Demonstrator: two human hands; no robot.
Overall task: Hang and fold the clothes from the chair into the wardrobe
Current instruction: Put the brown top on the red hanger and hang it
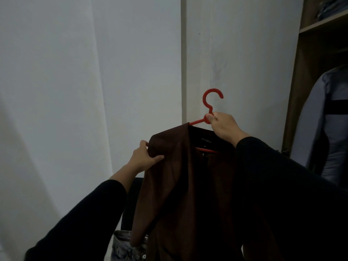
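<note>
A dark brown jacket (180, 178) hangs on a red plastic hanger (209, 102) in front of me. My right hand (224, 127) grips the hanger just below its hook. My left hand (145, 157) pinches the jacket's left shoulder, where the hanger's arm end lies under the cloth. The jacket drapes down over a black chair (131, 200), of which only a part shows. Grey jeans (126, 245) lie on the chair below the jacket. The open wardrobe (301, 72) stands at the right.
A light blue shirt with a dark band (327, 119) hangs inside the wardrobe. Folded clothes (331, 6) lie on its top shelf. A white wall fills the left and centre, with a corner edge behind the hanger.
</note>
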